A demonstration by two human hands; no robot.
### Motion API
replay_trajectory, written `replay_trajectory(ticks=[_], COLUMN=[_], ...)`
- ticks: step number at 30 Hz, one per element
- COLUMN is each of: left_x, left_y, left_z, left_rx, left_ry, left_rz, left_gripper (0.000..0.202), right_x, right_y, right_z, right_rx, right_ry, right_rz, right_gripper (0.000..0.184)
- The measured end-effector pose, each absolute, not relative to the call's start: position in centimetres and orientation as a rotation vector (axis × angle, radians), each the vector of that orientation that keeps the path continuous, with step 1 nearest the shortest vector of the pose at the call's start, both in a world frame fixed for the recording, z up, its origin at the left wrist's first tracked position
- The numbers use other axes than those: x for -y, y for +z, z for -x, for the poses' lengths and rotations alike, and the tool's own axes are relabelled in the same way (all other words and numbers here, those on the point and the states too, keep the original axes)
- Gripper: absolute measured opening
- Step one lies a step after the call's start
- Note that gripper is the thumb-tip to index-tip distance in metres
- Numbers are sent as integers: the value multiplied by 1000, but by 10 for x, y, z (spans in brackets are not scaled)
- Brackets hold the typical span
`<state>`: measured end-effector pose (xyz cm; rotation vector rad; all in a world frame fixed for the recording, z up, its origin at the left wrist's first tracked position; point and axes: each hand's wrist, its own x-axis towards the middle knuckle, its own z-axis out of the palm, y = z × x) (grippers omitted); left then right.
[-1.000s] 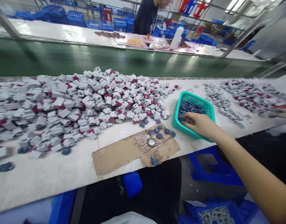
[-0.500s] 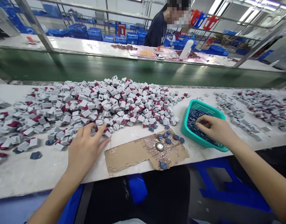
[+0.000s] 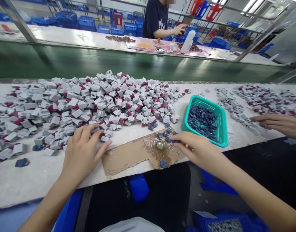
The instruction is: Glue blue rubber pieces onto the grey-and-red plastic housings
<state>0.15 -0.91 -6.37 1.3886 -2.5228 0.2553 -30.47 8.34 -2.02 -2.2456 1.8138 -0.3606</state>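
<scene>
Teal plastic basket point(image 3: 223, 129) holding loose dark-blue pieces point(image 3: 202, 121) | my right hand point(image 3: 198, 149) touching blue pieces point(image 3: 168, 137) on cardboard point(image 3: 123, 158), grip unclear | my left hand point(image 3: 83, 151) resting open against grey-white pile point(image 3: 90, 103)

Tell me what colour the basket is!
The mesh plastic basket is bright teal green, and it shows best in the head view.

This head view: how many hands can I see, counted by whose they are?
Own left hand: 1
Own right hand: 1
Neighbour's hand at the right edge: 1
Far co-worker's hand: 1
Total: 4
</scene>
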Motion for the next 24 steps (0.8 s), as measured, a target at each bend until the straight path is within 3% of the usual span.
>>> replay_trajectory(ticks=[4, 7, 11, 16, 18, 24], left_x=[3, 1, -2, -7, -9, -18], left_y=[-60, -61, -63, -63, -61, -58], left_z=[9, 14, 15, 11, 10, 21], left_rx=[2476, 2441, 2434, 2293, 2154, 1405], left_ry=[360, 306, 208, 123, -119, -1305], left_rz=[-1505, -1495, -1405, -1300, -1315, -1301], left_gripper=[33, 27, 19, 12, 14, 36], right_x=[-79, -72, -63, -62, -63, -69], right_y=[-31, -32, -26, -27, -29, -30], right_z=[283, 272, 267, 267, 267, 262], right_rx=[-1845, -1858, -1875, -1796, -1790, -1818], right_ry=[141, 397, 490, 493, 500, 605], right_rz=[2403, 2359, 2241, 2321, 2352, 2401], right_gripper=[25, 19, 13, 23, 31, 41])
